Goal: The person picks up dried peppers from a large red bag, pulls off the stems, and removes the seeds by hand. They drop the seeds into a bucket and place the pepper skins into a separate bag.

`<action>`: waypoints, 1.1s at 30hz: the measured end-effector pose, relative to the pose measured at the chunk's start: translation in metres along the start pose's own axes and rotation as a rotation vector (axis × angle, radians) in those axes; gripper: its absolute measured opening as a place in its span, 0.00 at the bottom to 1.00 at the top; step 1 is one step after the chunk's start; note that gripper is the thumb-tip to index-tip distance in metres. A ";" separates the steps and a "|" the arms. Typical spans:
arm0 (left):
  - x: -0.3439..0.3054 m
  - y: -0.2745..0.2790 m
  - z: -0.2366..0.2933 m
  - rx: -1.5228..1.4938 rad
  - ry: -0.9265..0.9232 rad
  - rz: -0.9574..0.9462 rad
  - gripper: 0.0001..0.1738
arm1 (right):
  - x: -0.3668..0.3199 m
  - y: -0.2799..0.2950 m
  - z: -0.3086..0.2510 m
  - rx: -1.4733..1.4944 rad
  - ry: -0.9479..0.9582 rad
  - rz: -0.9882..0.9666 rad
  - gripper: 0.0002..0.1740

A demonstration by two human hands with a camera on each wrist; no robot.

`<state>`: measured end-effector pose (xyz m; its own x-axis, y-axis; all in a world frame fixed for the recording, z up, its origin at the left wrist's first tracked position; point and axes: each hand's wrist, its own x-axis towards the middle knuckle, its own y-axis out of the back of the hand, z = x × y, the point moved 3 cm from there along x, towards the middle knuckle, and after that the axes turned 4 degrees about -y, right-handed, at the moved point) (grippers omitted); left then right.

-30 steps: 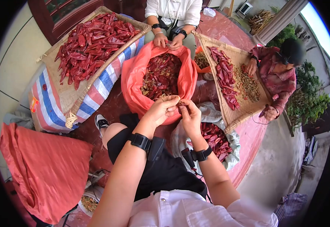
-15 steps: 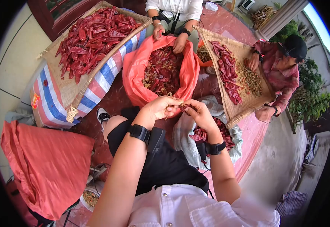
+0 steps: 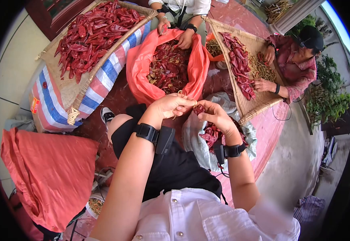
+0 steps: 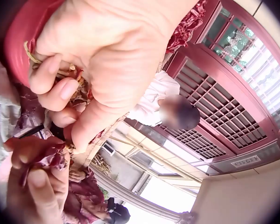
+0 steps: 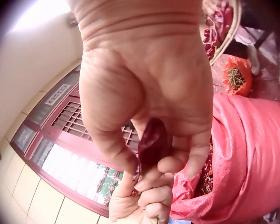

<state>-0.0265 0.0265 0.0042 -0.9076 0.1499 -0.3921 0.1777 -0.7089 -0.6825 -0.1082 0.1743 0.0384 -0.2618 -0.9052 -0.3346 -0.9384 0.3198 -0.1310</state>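
Note:
A dried red chili pepper [image 5: 152,142] is pinched between the thumb and fingers of my right hand [image 3: 219,116]. Its stem end meets the fingertips of my left hand [image 3: 167,107], which pinch there. Chili stems and bits [image 4: 78,93] lie gathered under the left hand's curled fingers, one thin stem poking out. Both hands are close together over the near rim of a red sack [image 3: 137,76], which holds dried chilies and stems. Below the right hand, a whitish sack [image 3: 191,136] contains red chilies.
At left, a woven tray [image 3: 56,68] heaped with chilies rests on a striped bag [image 3: 106,80]. Across, a person reaches into the red sack with one hand [image 3: 186,39]. Another person at right works over a second woven tray [image 3: 251,110]. Red cloth [image 3: 48,172] lies near left.
My right hand has shifted right and its wrist has turned, with the chili in it. The person across separated their hands and reached into the sack; the person at right brought a hand onto the tray's chilies.

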 end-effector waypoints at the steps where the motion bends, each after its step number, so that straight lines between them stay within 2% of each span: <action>1: 0.000 0.000 0.000 0.004 0.005 -0.004 0.04 | 0.002 0.000 0.002 0.016 0.019 0.049 0.18; 2: -0.001 0.001 0.000 0.007 0.009 -0.007 0.04 | 0.006 -0.003 0.008 0.016 0.019 0.047 0.18; 4: 0.001 0.006 -0.002 -0.006 -0.005 0.019 0.04 | 0.014 -0.009 0.010 -0.295 0.306 0.273 0.22; 5: 0.002 0.008 -0.003 -0.018 -0.018 0.043 0.04 | 0.014 -0.010 0.010 -0.529 0.388 0.418 0.21; 6: 0.002 0.009 -0.003 -0.019 -0.018 0.045 0.04 | 0.014 -0.016 0.008 -0.528 0.387 0.416 0.21; 8: 0.001 0.011 -0.001 -0.046 -0.027 0.127 0.05 | 0.014 -0.021 0.002 -0.605 0.280 0.618 0.18; 9: 0.001 0.012 -0.002 -0.048 -0.027 0.129 0.05 | 0.015 -0.023 0.002 -0.596 0.334 0.683 0.14; 13: 0.003 0.016 -0.003 -0.078 -0.046 0.153 0.05 | 0.021 -0.026 0.004 -0.592 0.371 0.726 0.10; 15: 0.003 0.013 -0.001 -0.073 -0.047 0.154 0.05 | 0.022 -0.026 0.004 -0.631 0.505 0.704 0.07; 17: 0.000 0.011 0.001 -0.064 -0.067 0.214 0.04 | 0.023 -0.024 0.009 -0.649 0.510 0.673 0.05; 19: 0.000 0.012 0.000 -0.038 -0.064 0.180 0.05 | 0.023 -0.025 0.011 -0.665 0.515 0.640 0.04; 21: 0.003 0.013 -0.001 -0.010 -0.060 0.145 0.06 | 0.023 -0.023 0.017 -0.366 0.445 0.574 0.02; 22: 0.005 0.014 -0.001 0.045 -0.082 0.170 0.06 | 0.023 -0.021 0.019 -0.366 0.443 0.574 0.02; 24: 0.007 0.016 0.000 0.098 -0.097 0.192 0.06 | 0.024 -0.018 0.027 -0.175 0.285 0.465 0.02; 26: 0.007 0.025 0.005 0.096 -0.224 0.360 0.05 | 0.019 -0.016 0.028 -0.160 0.244 0.420 0.02; 28: 0.005 0.030 0.009 -0.003 -0.330 0.347 0.06 | 0.010 -0.013 0.036 -0.087 0.123 0.325 0.03; 30: 0.003 0.030 0.013 -0.174 -0.429 0.262 0.06 | -0.005 -0.001 0.046 -0.117 -0.099 0.284 0.05; 32: 0.002 0.026 0.015 -0.268 -0.416 0.255 0.06 | -0.019 0.036 0.080 -0.551 0.049 0.342 0.11; 33: 0.001 0.026 0.015 -0.354 -0.408 0.253 0.06 | -0.033 0.050 0.085 -0.692 -0.071 0.410 0.15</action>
<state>-0.0287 -0.0027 -0.0047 -0.8808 -0.3206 -0.3484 0.4600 -0.4047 -0.7904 -0.1273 0.2438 -0.0362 -0.6223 -0.7261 -0.2924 -0.7040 0.3558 0.6147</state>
